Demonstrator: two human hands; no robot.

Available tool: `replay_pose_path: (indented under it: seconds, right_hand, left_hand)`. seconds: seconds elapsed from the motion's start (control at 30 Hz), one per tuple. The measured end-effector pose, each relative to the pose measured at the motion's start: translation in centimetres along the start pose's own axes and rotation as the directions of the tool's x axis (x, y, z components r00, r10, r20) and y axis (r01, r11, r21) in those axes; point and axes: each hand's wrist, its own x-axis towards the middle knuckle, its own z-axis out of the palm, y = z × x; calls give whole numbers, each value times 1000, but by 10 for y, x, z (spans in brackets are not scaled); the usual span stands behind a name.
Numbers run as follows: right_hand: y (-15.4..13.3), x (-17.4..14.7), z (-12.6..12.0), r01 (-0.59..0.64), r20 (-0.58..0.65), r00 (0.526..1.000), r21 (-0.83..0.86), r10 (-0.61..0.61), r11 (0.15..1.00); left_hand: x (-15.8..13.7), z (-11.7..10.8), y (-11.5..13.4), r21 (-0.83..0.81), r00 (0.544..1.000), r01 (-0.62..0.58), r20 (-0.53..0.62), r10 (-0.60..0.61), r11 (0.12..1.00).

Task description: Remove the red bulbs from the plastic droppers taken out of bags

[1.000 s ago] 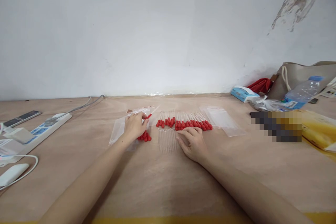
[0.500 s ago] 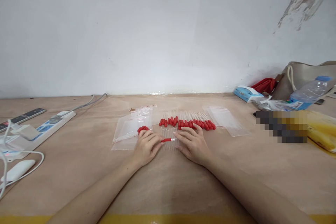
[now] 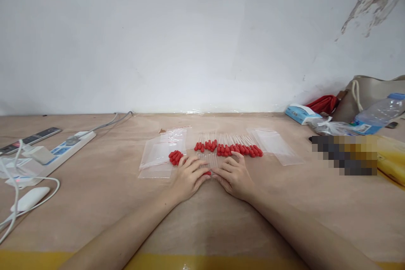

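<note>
My left hand [image 3: 191, 178] pinches a small red rubber bulb [image 3: 207, 173] between thumb and fingertips. My right hand [image 3: 233, 178] has its thumb and fingers closed at the bulb's right end, where a clear dropper tube was visible a moment ago; its fingers now hide most of that tube. Several thin clear tubes [image 3: 212, 159] lie side by side just behind the fingertips. Beyond them runs a row of droppers with red bulbs [image 3: 239, 149], their clear stems pointing at the wall. A heap of loose red bulbs [image 3: 175, 157] sits beside my left fingers.
Clear zip bags lie left [image 3: 155, 158] and right [image 3: 278, 147] of the droppers. A white power strip [image 3: 68, 149] with cables stands at the left. At the right are a blue tissue pack [image 3: 302, 114], a plastic bottle [image 3: 379, 112] and a yellow packet [image 3: 390, 156].
My left hand has moved right, bringing the red bulb up against my right fingertips. More of the loose bulb heap shows. The whole view has shifted slightly.
</note>
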Motion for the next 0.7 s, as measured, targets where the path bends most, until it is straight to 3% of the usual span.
replay_pose_path:
  seconds: [0.13,0.57,0.7]
  right_hand:
    - [0,-1,-1,27,-18,999,22,-27,999]
    - [2,-10,-2,137,-118,984,-3,-136,991]
    - [-1,-12,-4,126,-84,988,-18,-127,992]
  left_hand:
    - [-2,1,0,-8,1000,13,-18,-13,1000]
    - [-5,-6,4,2,990,-101,-94,101,995]
    - [-4,-11,8,15,992,-99,-78,100,995]
